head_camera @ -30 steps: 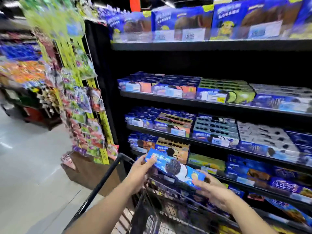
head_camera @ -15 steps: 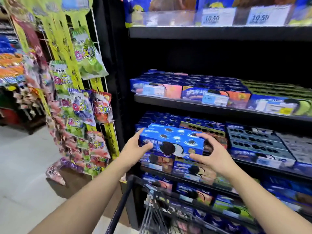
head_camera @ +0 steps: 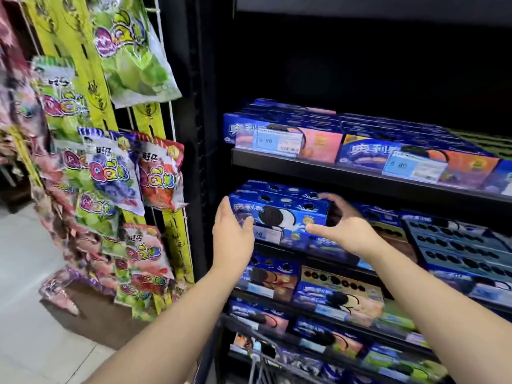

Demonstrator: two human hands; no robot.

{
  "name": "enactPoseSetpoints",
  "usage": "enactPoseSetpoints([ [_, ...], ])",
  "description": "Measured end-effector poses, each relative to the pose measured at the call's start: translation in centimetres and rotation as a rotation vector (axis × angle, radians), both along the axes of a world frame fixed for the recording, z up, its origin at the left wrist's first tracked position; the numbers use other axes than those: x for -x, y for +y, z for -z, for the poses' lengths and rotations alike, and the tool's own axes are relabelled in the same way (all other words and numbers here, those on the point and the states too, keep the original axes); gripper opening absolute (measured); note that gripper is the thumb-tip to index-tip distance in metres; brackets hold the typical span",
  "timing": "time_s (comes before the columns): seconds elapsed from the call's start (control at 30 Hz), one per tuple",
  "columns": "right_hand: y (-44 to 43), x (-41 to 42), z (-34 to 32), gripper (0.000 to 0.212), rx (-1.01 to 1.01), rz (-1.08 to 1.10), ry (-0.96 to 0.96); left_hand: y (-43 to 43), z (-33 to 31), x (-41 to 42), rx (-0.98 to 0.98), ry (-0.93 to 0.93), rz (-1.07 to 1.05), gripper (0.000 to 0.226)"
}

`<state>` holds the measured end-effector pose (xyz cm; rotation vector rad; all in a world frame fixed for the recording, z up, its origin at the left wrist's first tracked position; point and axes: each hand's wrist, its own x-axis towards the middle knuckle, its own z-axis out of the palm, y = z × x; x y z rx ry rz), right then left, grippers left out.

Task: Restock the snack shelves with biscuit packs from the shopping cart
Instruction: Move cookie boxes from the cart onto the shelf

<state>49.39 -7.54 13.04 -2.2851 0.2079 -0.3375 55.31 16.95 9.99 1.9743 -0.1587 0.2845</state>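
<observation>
I see glossy printed card on the biscuit pack (head_camera: 279,214) at centre, matt black metal shelf edge (head_camera: 318,169) above it, shiny crinkled plastic film on candy bags (head_camera: 133,59) upper left, matt brown cardboard box (head_camera: 94,311) lower left, bare metal cart wire (head_camera: 256,367) at bottom.

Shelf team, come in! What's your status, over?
Left hand flat against end of blue biscuit pack. Right hand grips other end. Pack atop shelf stack. Nothing blocking.

Pack (head_camera: 279,214) between left hand (head_camera: 232,234), right hand (head_camera: 346,230)
</observation>
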Motion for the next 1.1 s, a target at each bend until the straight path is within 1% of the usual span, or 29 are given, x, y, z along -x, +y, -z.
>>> enactPoseSetpoints([
  [0.1,0.5,-1.2,0.9,0.078,-0.012,-0.032,0.022,-0.1,1.9,2.4,-0.042,-0.117,0.031,0.057],
  [0.2,0.9,-1.6,1.2,0.100,0.070,-0.026,0.087,0.1,3.2,3.1,-0.100,-0.113,0.106,0.044],
  [0.27,1.2,-1.3,1.0,0.113,0.137,0.032,0.162,0.1,3.4,2.8,-0.122,-0.091,0.141,0.044],
  [0.37,1.4,-0.4,0.9,0.115,0.223,0.088,0.224,0.0,3.2,2.4,-0.142,-0.073,0.155,0.047],
  [0.53,1.7,0.3,0.4,0.099,0.249,0.151,0.171,-0.4,2.9,1.8,-0.182,-0.067,0.131,0.050],
  [0.7,2.3,0.1,0.6,0.094,0.239,0.180,0.137,-0.7,2.7,1.3,-0.266,-0.062,0.109,0.054],
  [0.77,2.4,0.3,0.7,0.089,0.282,0.189,0.115,-0.8,2.7,1.3,-0.319,-0.048,0.123,0.056],
  [0.9,2.2,2.7,1.5,0.057,0.410,0.268,-0.087,-1.2,3.1,2.6,-0.402,-0.043,0.182,0.058],
  [1.03,1.4,6.3,2.3,0.031,0.405,0.203,-0.095,-2.7,3.2,5.5,-0.421,-0.138,0.260,0.046],
  [1.1,0.6,8.3,3.1,0.024,0.387,0.161,-0.076,-3.8,3.5,7.5,-0.423,-0.136,0.293,0.041],
])
